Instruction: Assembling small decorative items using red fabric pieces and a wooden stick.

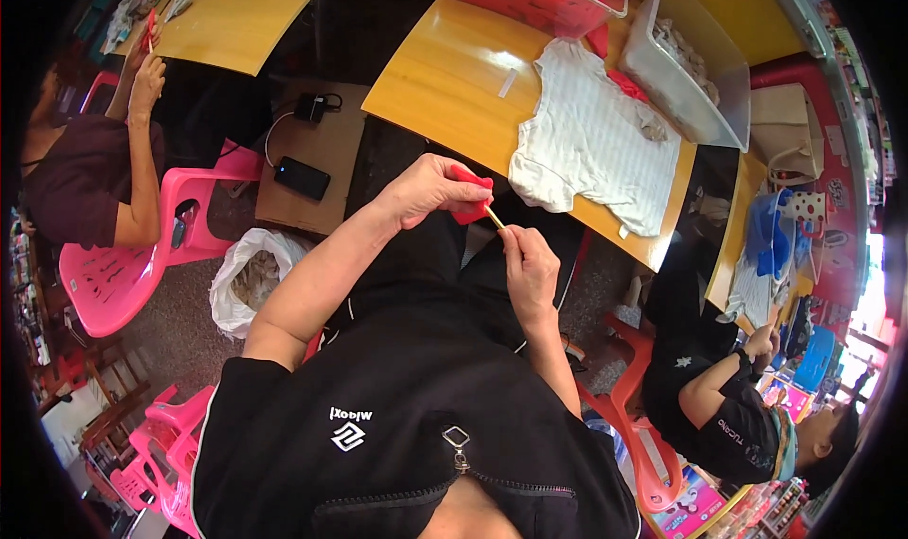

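My left hand (437, 191) is closed on a small red piece (466, 217) that looks like cloth, pinched between thumb and fingers above my lap. Just right of it, my right hand (530, 263) pinches a thin yellowish stick (494, 218) by its lower end. The stick's upper end meets the red piece under my left fingertips; whether it goes inside cannot be seen. Beyond my hands, a whitish striped garment (605, 132) lies spread on the yellow-brown table (445, 61), one sleeve hanging over the near edge.
Clear plastic bins, one with red material (530, 0) and another with greyish pieces (689, 66), stand at the far side. Left are a box with a phone (303, 178), a white sack (248, 279) and a pink chair (118, 274). People work on both sides; a red chair (653, 454) stands right.
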